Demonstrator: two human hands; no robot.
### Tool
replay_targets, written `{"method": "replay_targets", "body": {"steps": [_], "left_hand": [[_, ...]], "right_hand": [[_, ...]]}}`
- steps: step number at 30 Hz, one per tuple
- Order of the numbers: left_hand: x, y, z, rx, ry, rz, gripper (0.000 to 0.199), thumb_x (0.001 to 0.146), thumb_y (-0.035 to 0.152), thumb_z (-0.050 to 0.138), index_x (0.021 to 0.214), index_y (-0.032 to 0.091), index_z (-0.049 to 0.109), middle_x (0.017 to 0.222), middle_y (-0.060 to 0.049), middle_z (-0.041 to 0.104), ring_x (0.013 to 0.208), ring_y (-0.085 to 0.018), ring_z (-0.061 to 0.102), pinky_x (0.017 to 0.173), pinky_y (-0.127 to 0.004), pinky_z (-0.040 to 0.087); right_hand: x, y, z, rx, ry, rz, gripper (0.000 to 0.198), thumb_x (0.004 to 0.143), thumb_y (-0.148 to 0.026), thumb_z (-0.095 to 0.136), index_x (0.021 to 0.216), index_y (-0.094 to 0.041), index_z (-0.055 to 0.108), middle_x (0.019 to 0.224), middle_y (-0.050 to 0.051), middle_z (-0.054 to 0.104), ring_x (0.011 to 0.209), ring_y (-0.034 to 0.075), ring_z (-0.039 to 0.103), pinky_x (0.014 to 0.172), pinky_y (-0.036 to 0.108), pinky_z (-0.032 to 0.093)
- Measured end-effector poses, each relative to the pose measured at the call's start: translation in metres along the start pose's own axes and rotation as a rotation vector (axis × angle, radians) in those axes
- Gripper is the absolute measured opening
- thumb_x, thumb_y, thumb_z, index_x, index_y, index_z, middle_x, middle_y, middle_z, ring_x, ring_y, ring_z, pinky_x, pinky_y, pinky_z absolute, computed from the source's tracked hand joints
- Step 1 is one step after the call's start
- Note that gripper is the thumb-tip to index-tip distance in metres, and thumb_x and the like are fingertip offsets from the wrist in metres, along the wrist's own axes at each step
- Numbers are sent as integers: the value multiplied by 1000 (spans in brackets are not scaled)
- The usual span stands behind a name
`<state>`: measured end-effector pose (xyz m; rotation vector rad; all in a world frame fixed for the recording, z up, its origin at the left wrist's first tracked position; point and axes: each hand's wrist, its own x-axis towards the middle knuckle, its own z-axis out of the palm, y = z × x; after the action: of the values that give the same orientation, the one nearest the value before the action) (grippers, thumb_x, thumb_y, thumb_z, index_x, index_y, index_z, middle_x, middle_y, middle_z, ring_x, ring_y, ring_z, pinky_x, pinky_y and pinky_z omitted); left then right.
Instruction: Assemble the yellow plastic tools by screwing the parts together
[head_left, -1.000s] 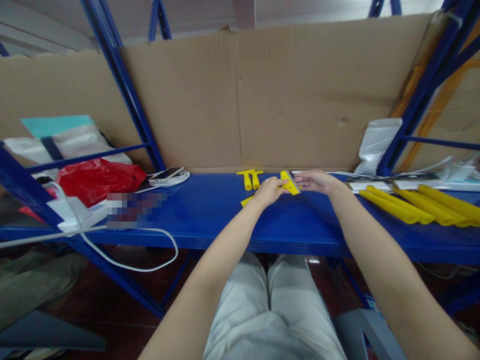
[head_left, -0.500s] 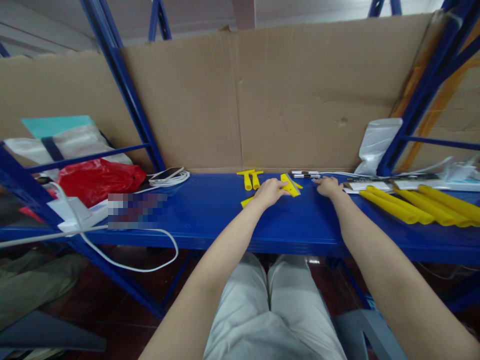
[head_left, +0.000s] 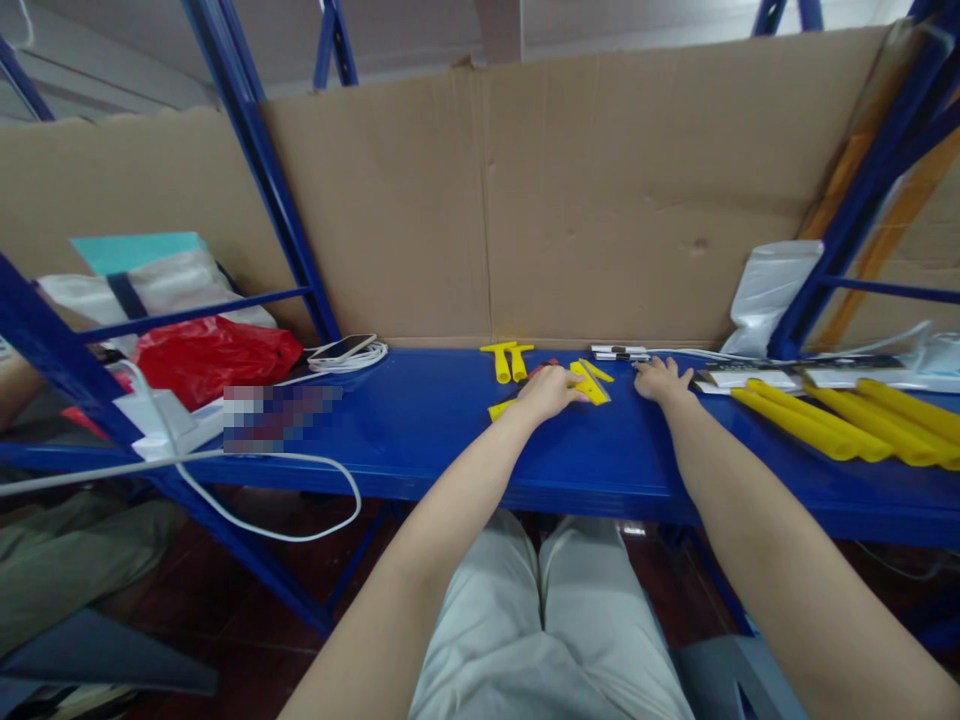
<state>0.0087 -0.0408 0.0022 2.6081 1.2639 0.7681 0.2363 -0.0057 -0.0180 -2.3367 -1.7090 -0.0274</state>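
Observation:
My left hand [head_left: 551, 393] is closed, pinching a flat yellow scraper head [head_left: 591, 384] with a pale strip along one edge, low over the blue shelf. A small yellow piece [head_left: 598, 371] lies just behind it. Partly covered by my left wrist is another yellow piece [head_left: 498, 410]; something red and dark shows behind the hand, too hidden to name. My right hand [head_left: 660, 380] lies open on the shelf with spread fingers, beside small black-and-white packs [head_left: 619, 353]. Two yellow T-shaped handles [head_left: 502, 362] stand further back on the left.
Several long yellow tubes [head_left: 802, 420] lie at right beside white-and-black boxes [head_left: 750, 378]. A white pouch [head_left: 772, 295] leans on the rack post. Left are a phone [head_left: 343, 348] on a coiled cable, a red bag [head_left: 217, 350] and a white power strip [head_left: 169, 425]. Cardboard [head_left: 585, 200] walls the back.
The fingers of my right hand have spread out flat on the shelf. My left hand keeps the scraper head, which has turned slightly. The whole view has shifted a little.

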Motion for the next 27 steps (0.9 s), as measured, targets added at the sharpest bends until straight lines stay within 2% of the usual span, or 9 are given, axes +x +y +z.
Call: {"method": "replay_targets", "body": {"steps": [4, 7, 10, 13, 15, 17, 19, 23, 27], "left_hand": [[0, 0, 1, 8, -16, 5, 39, 76, 35, 70, 113, 23, 68, 114, -8, 68, 111, -22, 61, 94, -30, 44], [0, 0, 0, 5, -20, 23, 38, 77, 32, 70, 113, 22, 68, 115, -8, 68, 112, -22, 60, 96, -30, 44], [0, 1, 0, -15, -18, 52, 36, 77, 28, 70, 112, 20, 69, 116, -9, 67, 112, -21, 60, 97, -30, 43], [1, 1, 0, 1, -35, 46, 37, 77, 28, 70, 113, 19, 68, 115, -9, 68, 111, -21, 61, 97, -31, 44], [1, 1, 1, 22, -47, 44, 37, 77, 28, 70, 113, 20, 67, 116, -8, 68, 111, -20, 61, 96, -30, 44], [1, 1, 2, 38, -52, 51, 38, 77, 27, 69, 114, 20, 67, 116, -8, 68, 110, -20, 61, 96, -30, 44], [2, 0, 2, 54, -55, 61, 37, 78, 26, 69, 115, 19, 67, 115, -8, 68, 109, -20, 62, 95, -29, 45], [2, 0, 3, 87, -58, 81, 34, 79, 24, 67, 113, 19, 67, 115, -6, 68, 107, -19, 63, 94, -29, 45], [1, 1, 2, 81, -48, 112, 32, 81, 22, 65, 113, 19, 67, 113, -7, 69, 106, -19, 63, 93, -29, 46]], "right_hand": [[-7, -5, -6, -58, 44, -48, 48, 88, -19, 31, 130, -16, 54, 147, 17, 36, 140, 34, 21, 106, 66, 12], [-9, -10, -11, -37, 95, -61, 39, 87, -21, 38, 116, -14, 63, 137, 19, 45, 134, 34, 31, 106, 60, 23], [-7, -13, -15, 37, 16, 10, 28, 82, -29, 52, 100, -15, 69, 130, 19, 49, 128, 36, 37, 99, 56, 35], [-3, -14, -17, 96, -57, 34, 16, 77, -29, 60, 82, -19, 71, 121, 15, 56, 125, 36, 39, 96, 55, 37], [-2, -14, -18, 143, -34, 21, 9, 73, -25, 63, 71, -19, 70, 113, 13, 60, 123, 35, 41, 97, 54, 36], [-3, -16, -19, 253, 15, 2, 9, 72, -24, 64, 66, -18, 68, 103, 12, 64, 119, 33, 46, 96, 49, 38], [-5, -21, -21, 469, 42, -50, 10, 73, -24, 64, 67, -17, 67, 93, 9, 67, 108, 27, 55, 92, 40, 42], [-17, -37, -25, 917, -50, -208, 7, 73, -19, 62, 68, -16, 65, 82, 5, 69, 85, 15, 61, 86, 28, 44], [-34, -58, -28, 1016, -131, -261, 11, 71, -14, 61, 60, -16, 62, 70, 3, 67, 72, 13, 59, 79, 25, 45]]}}
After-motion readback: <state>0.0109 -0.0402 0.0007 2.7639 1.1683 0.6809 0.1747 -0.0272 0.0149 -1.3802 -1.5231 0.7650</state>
